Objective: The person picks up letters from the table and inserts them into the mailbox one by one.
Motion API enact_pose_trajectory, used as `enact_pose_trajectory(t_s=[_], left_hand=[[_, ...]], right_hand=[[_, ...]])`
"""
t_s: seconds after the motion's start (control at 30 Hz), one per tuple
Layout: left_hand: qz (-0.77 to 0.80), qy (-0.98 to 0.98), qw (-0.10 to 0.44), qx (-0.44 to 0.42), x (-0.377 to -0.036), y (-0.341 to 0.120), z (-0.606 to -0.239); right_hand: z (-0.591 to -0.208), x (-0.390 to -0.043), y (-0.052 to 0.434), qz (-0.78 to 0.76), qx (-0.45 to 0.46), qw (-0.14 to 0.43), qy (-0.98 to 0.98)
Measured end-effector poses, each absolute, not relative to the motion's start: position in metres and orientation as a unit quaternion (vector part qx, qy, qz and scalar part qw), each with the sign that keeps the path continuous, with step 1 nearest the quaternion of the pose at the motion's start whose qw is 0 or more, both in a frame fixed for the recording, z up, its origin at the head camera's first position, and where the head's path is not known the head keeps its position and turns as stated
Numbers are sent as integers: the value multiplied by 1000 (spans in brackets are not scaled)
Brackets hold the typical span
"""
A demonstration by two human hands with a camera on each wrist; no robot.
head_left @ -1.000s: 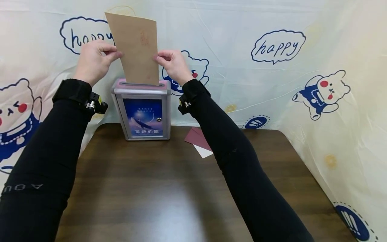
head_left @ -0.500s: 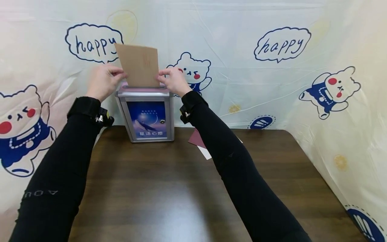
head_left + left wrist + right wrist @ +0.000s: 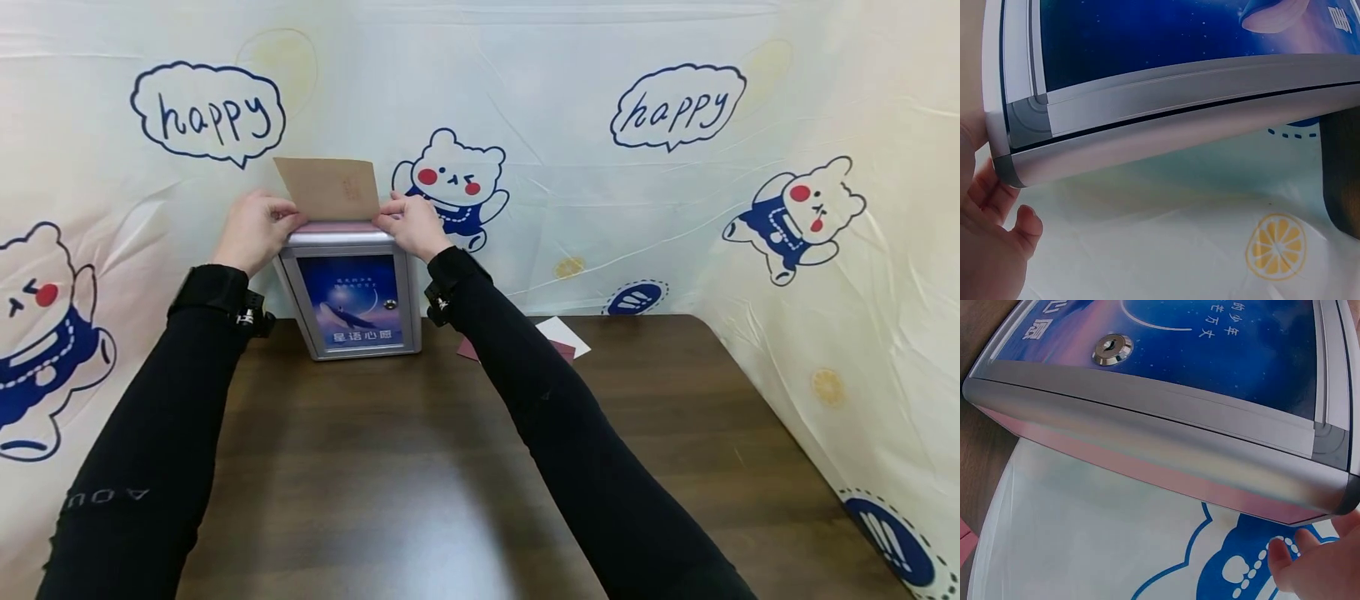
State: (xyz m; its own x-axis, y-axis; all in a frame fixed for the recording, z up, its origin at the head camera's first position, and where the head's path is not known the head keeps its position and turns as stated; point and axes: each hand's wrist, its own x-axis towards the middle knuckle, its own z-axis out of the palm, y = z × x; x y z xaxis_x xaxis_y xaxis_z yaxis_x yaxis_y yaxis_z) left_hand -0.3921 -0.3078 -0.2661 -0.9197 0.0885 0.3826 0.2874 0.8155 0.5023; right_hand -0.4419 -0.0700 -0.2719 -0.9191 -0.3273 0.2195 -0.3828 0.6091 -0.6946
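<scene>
A brown paper envelope [image 3: 330, 190] with faint reddish print stands upright in the top slot of a silver letter box [image 3: 410, 304], its lower part hidden inside. My left hand [image 3: 257, 231] pinches the envelope's left edge just above the box top. On the opposite edge, my right hand [image 3: 416, 225] does the same. In the left wrist view, the fingers of the left hand [image 3: 997, 231] are partly hidden behind the box's upper corner. The right wrist view shows the box's keyhole lock [image 3: 1112, 350] and part of the right hand [image 3: 1322, 562] at the other top corner.
Dark red envelopes [image 3: 467, 349] and a white one [image 3: 564, 336] lie on the brown wooden table [image 3: 360, 467] to the right of the box, partly covered by the right forearm. A patterned cloth [image 3: 555, 183] hangs directly behind the table.
The brown envelope has slid down into the slot, so much less of it shows above the box. Both hands have come down with it, from mid-height on its edges to the box top.
</scene>
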Motion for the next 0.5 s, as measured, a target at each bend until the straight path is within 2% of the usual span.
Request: enact_pose_trajectory(t_s=[0.5], left_hand=[[-312,-934,164,-56,-389,-304,-271]], right_hand=[[-260,-424,-45,389,209,19,-897]])
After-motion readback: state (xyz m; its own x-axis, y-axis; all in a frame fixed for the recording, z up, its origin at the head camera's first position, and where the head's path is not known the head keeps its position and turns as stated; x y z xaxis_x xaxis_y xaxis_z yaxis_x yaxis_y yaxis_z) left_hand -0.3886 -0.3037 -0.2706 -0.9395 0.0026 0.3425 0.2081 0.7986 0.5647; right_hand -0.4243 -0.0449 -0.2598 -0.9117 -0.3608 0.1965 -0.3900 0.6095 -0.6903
